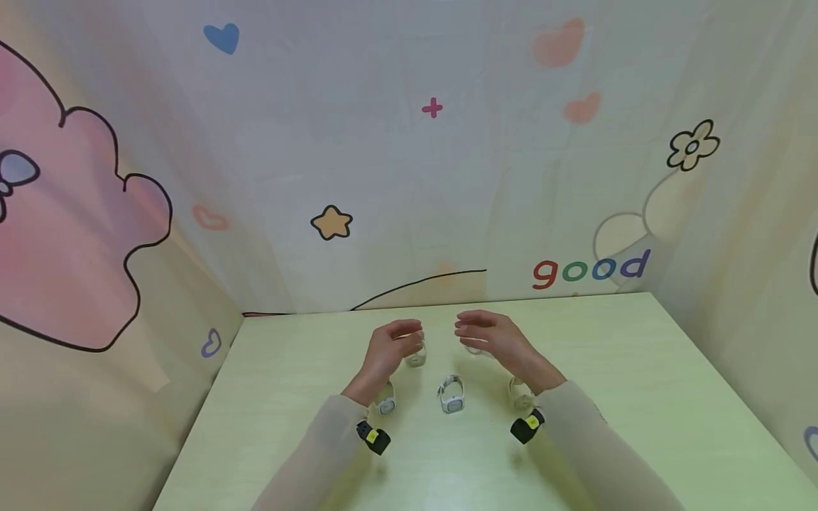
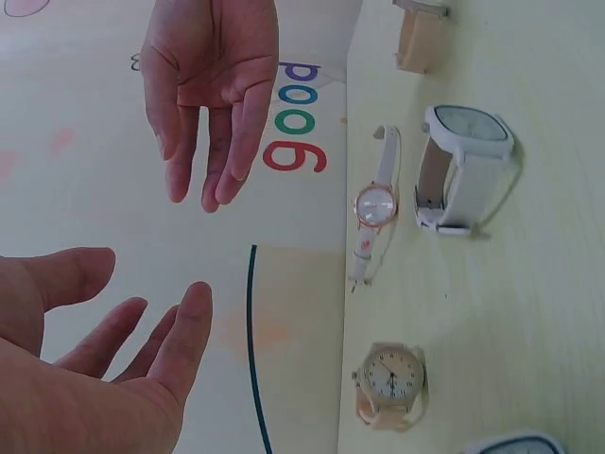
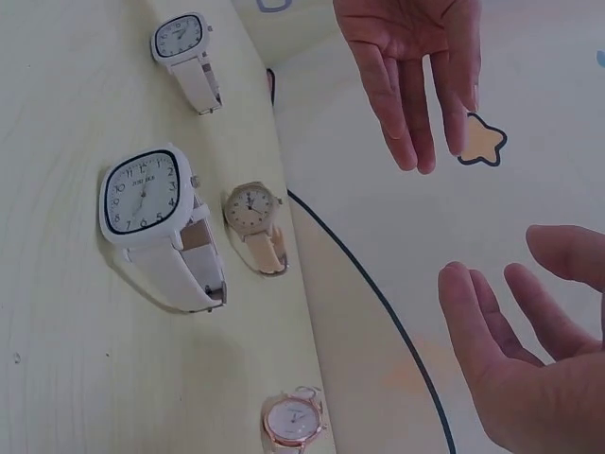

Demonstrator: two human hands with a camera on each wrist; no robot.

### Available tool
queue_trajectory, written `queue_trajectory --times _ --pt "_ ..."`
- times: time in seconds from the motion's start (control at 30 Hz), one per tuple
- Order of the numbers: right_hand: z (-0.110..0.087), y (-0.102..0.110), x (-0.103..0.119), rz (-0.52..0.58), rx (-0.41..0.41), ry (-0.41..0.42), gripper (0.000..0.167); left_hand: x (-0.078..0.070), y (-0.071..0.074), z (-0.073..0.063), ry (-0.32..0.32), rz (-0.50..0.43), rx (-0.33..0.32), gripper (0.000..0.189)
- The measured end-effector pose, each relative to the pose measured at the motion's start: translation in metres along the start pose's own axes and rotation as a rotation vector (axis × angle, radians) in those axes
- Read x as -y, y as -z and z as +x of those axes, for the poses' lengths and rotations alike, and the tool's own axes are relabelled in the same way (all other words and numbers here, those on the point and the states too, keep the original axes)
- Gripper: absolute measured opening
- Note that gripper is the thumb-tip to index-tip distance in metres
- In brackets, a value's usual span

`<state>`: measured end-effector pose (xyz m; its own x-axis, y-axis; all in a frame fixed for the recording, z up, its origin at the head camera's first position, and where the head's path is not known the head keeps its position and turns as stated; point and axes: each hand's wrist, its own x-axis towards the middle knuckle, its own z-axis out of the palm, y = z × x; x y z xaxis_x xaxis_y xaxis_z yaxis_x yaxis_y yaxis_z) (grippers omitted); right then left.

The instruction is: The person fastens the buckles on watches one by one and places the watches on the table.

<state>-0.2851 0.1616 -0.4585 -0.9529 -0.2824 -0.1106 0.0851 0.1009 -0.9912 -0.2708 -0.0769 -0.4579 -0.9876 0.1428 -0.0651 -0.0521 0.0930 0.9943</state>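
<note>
Both hands are held up over the table with nothing in them. My left hand (image 1: 388,353) is above the left side of a group of several wristwatches, its fingers loosely bent. Opposite it, my right hand (image 1: 501,341) is raised with fingers relaxed, pointing inward. A white square-faced watch (image 1: 453,403) stands between and in front of them. Another white square watch (image 1: 385,406) lies by the left wrist, and a beige-strapped watch (image 1: 522,401) by the right. Farther back are a round beige watch (image 3: 252,210) and a rose-gold-rimmed watch (image 2: 375,205), partly hidden by the hands in the head view.
The pale green table (image 1: 639,397) reaches back to a printed cloth backdrop (image 1: 383,142) with hearts, a star and the word "good". Cloth also hangs at the left and right sides. A small black device with a yellow mark (image 1: 527,426) sits on each wrist.
</note>
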Motion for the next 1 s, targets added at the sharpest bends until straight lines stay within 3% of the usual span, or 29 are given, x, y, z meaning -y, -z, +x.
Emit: queue_trajectory --times 0.37,0.5,1.0 --pt "-0.007 0.031 0.006 -0.010 -0.039 0.026 0.043 -0.004 -0.029 0.010 -0.020 -0.055 0.017 0.032" --pt "-0.008 0.040 0.006 -0.021 -0.048 0.015 0.045 -0.005 -0.040 0.016 0.004 -0.066 0.002 0.030" --pt "-0.011 0.056 -0.016 -0.031 -0.095 -0.054 0.042 0.016 -0.062 0.042 0.071 -0.011 -0.005 0.029"
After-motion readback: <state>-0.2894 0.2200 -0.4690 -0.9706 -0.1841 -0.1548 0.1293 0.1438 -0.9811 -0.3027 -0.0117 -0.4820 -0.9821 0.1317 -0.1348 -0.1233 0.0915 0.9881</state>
